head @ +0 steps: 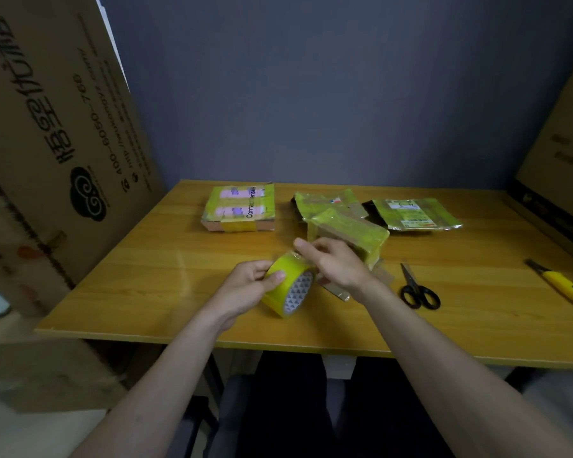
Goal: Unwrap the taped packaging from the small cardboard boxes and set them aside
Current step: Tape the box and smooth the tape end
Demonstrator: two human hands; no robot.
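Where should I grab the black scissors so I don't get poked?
Take the scissors by the two black finger loops, coming from the near table edge. They lie flat and closed on the table, loops toward the person and blades pointing away, so a hand coming from that side probably meets only the handles.

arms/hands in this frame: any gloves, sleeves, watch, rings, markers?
Nothing worn that shows. Both forearms are bare from the bottom edge of the frame to the wrist, no sleeves in view. Left hand and right hand are bare: no gloves, no watch or wristband, no rings visible, no tags or markers.
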